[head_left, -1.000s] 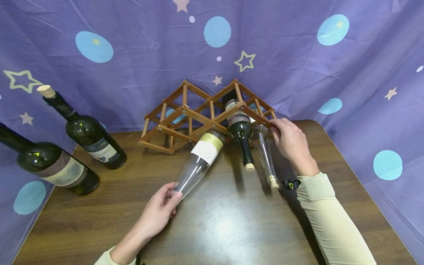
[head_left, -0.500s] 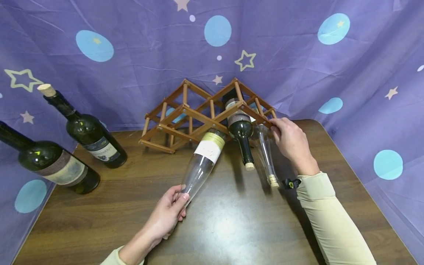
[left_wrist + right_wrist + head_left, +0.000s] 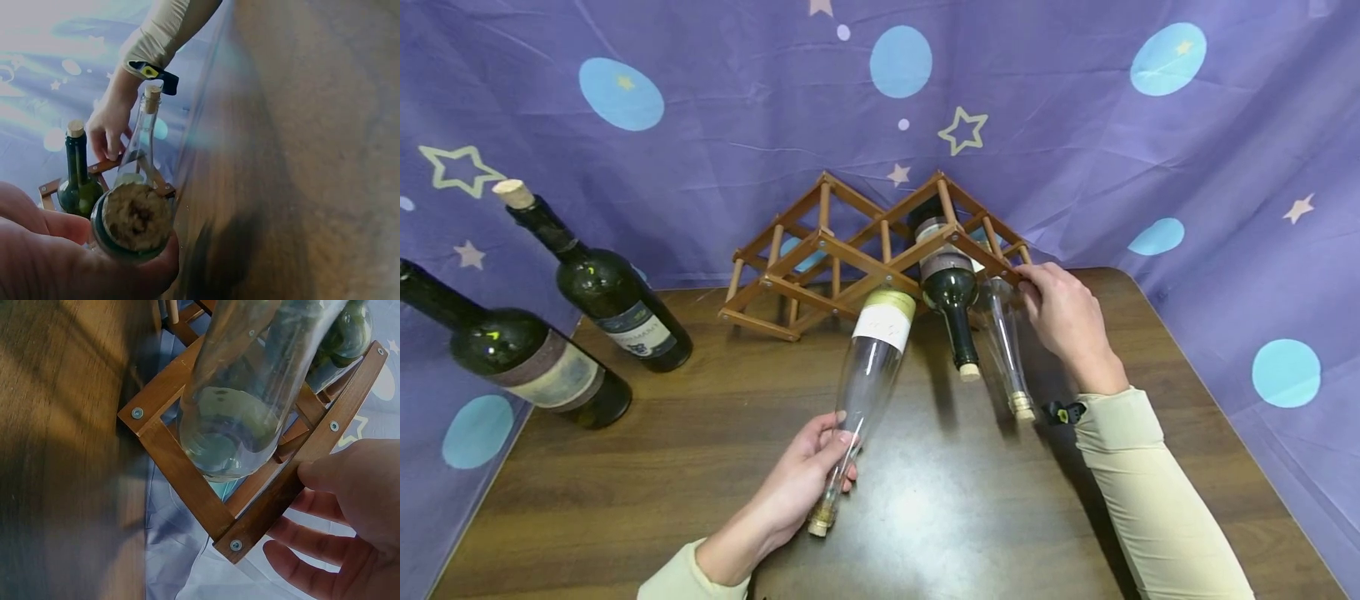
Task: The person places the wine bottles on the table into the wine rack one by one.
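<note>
In the head view my left hand [image 3: 808, 471] grips a clear glass bottle [image 3: 872, 375] by its neck. Its cork points toward me, and its white-labelled base end is at the front of the wooden wine rack [image 3: 857, 258]. The cork end [image 3: 137, 215] fills the middle of the left wrist view. My right hand [image 3: 1070, 325] holds the rack's right end, thumb and fingers on either side of a wooden bar [image 3: 290, 478]. Beside that hand, a dark green corked bottle [image 3: 951, 292] and another clear corked bottle [image 3: 1006, 342] lie in the rack, necks forward.
Two dark wine bottles stand at the table's left side, one with a blue-and-white label [image 3: 638, 329], the other with a pale label [image 3: 553, 375]. A purple patterned cloth [image 3: 737, 108] hangs behind the wooden table [image 3: 647, 467].
My left hand has moved right with the clear bottle, swinging its neck closer in line with the bottles in the rack. The right hand keeps its hold on the rack.
</note>
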